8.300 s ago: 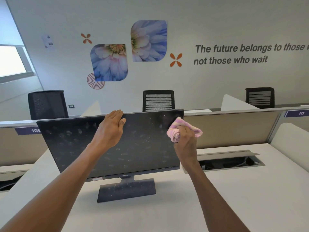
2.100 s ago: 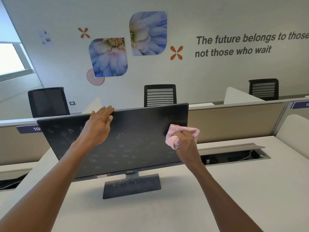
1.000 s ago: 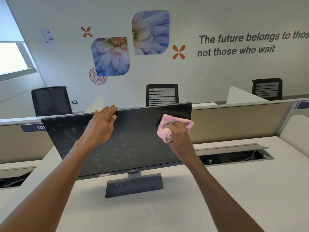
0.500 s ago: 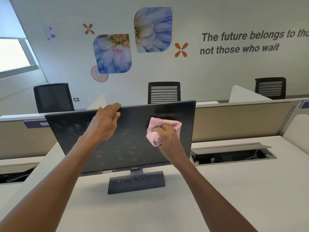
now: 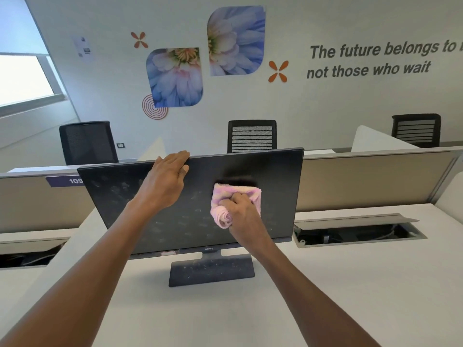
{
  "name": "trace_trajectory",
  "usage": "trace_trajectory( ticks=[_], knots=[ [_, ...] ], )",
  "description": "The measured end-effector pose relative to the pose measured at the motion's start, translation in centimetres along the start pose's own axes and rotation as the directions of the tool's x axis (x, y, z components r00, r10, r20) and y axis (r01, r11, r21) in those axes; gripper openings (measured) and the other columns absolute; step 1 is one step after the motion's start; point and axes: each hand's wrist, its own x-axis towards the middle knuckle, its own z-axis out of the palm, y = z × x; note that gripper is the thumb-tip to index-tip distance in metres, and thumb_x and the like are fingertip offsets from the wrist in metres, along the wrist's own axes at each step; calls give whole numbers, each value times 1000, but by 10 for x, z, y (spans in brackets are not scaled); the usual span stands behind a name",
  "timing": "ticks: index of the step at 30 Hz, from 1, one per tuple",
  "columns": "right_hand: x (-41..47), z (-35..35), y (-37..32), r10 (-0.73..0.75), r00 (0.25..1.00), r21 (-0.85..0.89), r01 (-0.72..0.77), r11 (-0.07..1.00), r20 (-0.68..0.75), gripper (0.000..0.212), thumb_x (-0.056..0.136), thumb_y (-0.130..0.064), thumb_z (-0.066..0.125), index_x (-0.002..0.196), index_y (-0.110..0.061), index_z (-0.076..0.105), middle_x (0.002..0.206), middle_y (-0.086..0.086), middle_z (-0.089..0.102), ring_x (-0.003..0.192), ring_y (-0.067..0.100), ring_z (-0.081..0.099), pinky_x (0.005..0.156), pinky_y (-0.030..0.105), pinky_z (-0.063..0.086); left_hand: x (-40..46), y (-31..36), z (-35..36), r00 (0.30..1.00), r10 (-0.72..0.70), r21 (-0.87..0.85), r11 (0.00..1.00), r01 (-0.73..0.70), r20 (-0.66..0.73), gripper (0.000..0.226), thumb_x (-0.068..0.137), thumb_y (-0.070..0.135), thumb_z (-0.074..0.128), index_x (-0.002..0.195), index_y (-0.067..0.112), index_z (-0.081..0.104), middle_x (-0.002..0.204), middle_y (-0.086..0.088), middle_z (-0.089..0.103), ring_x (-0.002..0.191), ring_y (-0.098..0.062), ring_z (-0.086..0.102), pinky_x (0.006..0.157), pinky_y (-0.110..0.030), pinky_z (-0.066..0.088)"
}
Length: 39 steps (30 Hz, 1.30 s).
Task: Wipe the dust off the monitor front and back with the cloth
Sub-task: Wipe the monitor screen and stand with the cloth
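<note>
Dust spots cover much of the wide black flat monitor (image 5: 275, 186) that stands in front of you on the big white desk (image 5: 350, 296). The spots look like pale smudges, mostly on the left and lower parts of the dark screen. The upper right part near the top edge looks darker and cleaner.

Your right hand (image 5: 240, 209) is curled around the soft pink bunched-up cloth (image 5: 225, 196) and presses it flat against the front of the screen, a bit right of the middle. The cloth sticks out above and to the left of your knuckles.

Your left hand (image 5: 166, 176) rests on the monitor's top edge, left of the middle. Its fingers are straight and close together, and the fingertips reach over the top rim. The palm lies against the screen.

Under the screen, the flat dark rectangular stand base (image 5: 213, 270) sits on the desk and has little dust specks on it too.

To the right of the monitor, a grey cable box lid (image 5: 350, 219) in the desk is tipped open. Behind the desk runs a low tan divider panel (image 5: 375, 179), and three black office chairs (image 5: 251, 136) stand by the wall with the blue flower pictures (image 5: 175, 78).
</note>
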Motion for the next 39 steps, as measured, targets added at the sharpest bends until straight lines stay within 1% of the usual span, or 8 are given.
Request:
trace_trajectory(
  ticks=[5,8,15,18,21,28,34,39],
  knots=[
    [-20,4,17,128,991,7,-128,992,-33,42,69,-16,87,108,-12,71,102,5,68,90,19,63,75,33,60,1,-1,1,1000,17,11,1000,-17,7,48,106,29,30,153,17,31,158,0,33,148,-18,24,123,-41,9],
    [6,-9,3,78,990,0,-79,997,-115,39,73,-13,83,109,-9,71,103,8,66,93,21,62,80,32,56,1,1,2,1000,17,16,1000,-17,-3,48,106,29,30,153,17,32,158,0,34,147,-18,26,123,-42,10],
    [-4,13,-15,12,999,-48,-10,999,40,39,72,-14,84,108,-13,72,104,6,69,94,22,64,77,36,59,-1,-2,-6,1000,0,20,1000,0,16,48,106,30,29,153,16,31,159,0,31,147,-18,26,122,-36,14],
    [-2,9,-10,82,995,-28,-84,996,-54,37,70,-15,86,105,-13,73,99,4,69,89,19,63,75,30,57,-3,0,-7,1000,-18,23,1000,18,-2,48,106,29,30,152,15,33,159,0,31,147,-20,27,120,-35,18],
    [25,0,-29,35,992,-56,-42,998,-121,35,74,-8,80,107,-10,72,99,7,67,91,22,61,77,32,53,0,4,-8,999,-39,24,999,39,-5,46,106,28,32,150,16,37,157,-1,36,144,-21,31,116,-37,25],
    [12,28,-52,-15,998,-59,18,998,56,34,79,-13,77,112,-13,68,109,5,65,98,21,60,77,33,55,-1,4,-14,998,-55,18,998,54,13,45,106,27,33,149,18,39,155,0,39,143,-21,33,114,-35,26],
    [28,11,-48,38,995,-69,-45,997,-95,34,73,-9,80,106,-9,71,100,8,66,90,23,58,74,33,51,-1,5,-12,999,-42,18,999,41,4,44,106,26,34,148,16,40,154,-2,41,141,-23,36,112,-36,28],
    [22,26,-62,-47,998,-91,50,995,29,33,76,-8,78,108,-11,69,104,7,65,93,23,59,73,33,51,0,4,-12,998,-55,11,998,55,16,43,106,24,35,148,16,41,152,-1,43,138,-25,39,110,-37,31]
  ],
)
